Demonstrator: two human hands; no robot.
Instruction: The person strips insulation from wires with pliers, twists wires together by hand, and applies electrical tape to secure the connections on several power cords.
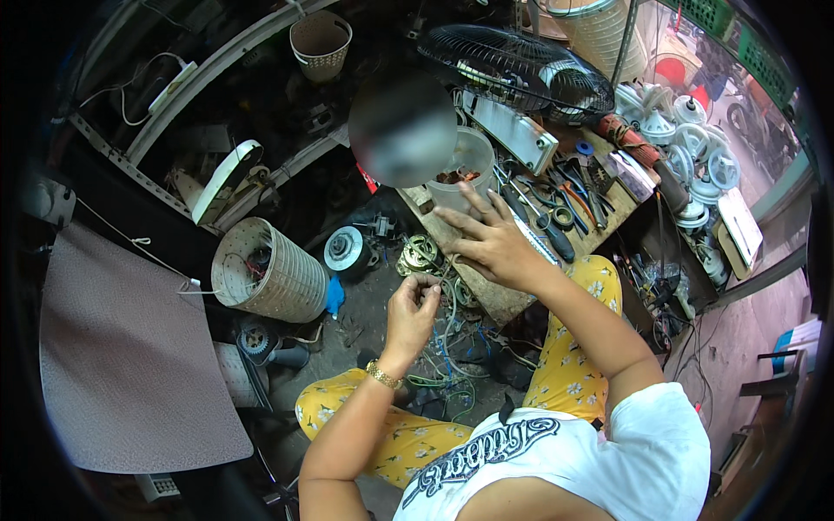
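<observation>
My right hand (491, 240) is spread, palm down, over the near edge of a low wooden work board (497, 300), with nothing seen in its fingers. Just beyond its fingertips stands a translucent plastic tub (473, 152) holding reddish-brown bits. My left hand (412, 314) is raised lower and to the left, thumb and fingers curled together; anything inside them is too small or hidden to make out. Behind it, on the floor, lie a brass-coloured round metal part (420, 253) and tangled wires (447, 365). A dark-handled screwdriver (556, 239) lies on the board, right of my right hand.
Several pliers (580, 193) crowd the board's right side. A fan with a black guard (512, 69) lies beyond. White plastic fan parts (695, 143) are heaped at right. A ribbed pail (274, 276), a round motor part (346, 250) and a grey chair (130, 347) are at left.
</observation>
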